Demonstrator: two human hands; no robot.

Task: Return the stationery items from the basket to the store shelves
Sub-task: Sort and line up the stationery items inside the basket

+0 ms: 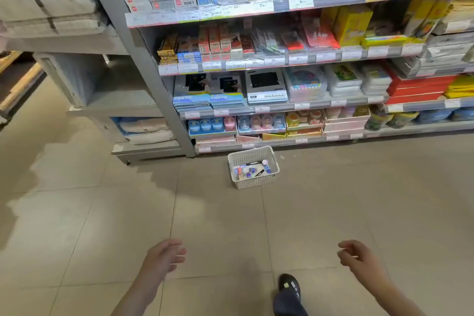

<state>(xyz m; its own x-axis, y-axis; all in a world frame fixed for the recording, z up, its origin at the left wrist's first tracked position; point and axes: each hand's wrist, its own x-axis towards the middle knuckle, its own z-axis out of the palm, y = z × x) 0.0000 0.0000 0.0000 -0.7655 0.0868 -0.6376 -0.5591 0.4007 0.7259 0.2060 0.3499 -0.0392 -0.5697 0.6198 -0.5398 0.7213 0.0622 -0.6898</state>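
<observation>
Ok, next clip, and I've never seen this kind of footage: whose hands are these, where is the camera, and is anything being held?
One picture, from a wide-angle camera worn on a person's head, looking forward and down. There is no machine here. The left hand and right hand are the wearer's own, both relaxed and holding nothing. A white basket of small stationery items sits on the tiled floor in front of the store shelves, out ahead of both hands. One dark shoe shows below.
</observation>
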